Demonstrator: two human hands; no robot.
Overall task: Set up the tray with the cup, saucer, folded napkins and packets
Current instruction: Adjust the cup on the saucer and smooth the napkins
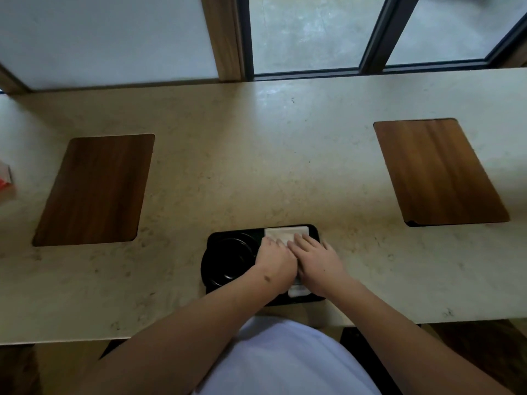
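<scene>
Resting near the front edge of the pale stone desk (256,155) is a black tray (212,240), directly in front of the person. Its left half holds a dark round saucer (225,260) — whether a cup sits on it cannot be told, since everything there is black and dim. Its right half carries a white folded napkin (285,233), whose far edge shows beyond the fingers; a second strip of white (298,290) peeks out at the tray's near side, below the wrists.

Both hands lie side by side, touching, on the napkin. The left hand (273,260) is palm down with fingers curled a little onto the paper, its grip pressing rather than closed around anything. The right hand (316,259) is flat too, fingers spread loosely forward over the napkin, grip open and holding nothing.

Two brown wooden boards are set on the desk — one (94,189) well to the left, one (439,172) well to the right. A window frame (373,38) runs behind the desk.
</scene>
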